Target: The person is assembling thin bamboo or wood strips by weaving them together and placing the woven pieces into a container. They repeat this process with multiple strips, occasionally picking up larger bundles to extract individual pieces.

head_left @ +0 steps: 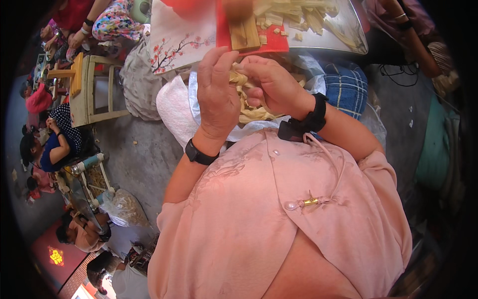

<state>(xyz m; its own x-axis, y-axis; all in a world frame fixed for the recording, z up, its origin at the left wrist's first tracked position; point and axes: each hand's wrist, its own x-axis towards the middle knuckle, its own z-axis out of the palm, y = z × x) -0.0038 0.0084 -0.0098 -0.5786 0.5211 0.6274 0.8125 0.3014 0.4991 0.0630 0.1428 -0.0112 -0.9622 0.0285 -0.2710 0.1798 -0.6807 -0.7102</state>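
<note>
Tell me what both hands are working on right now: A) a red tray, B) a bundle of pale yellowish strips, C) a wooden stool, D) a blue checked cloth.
B: the left hand and right hand meet over the pale strips, their fingers closed around that bundle, while the blue checked cloth lies apart to the right.

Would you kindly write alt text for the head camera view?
Seen from above, a person in a pink top works pale yellowish strips with the left hand and right hand. Ahead is a metal tray of similar pieces; other people sit at left.
</note>
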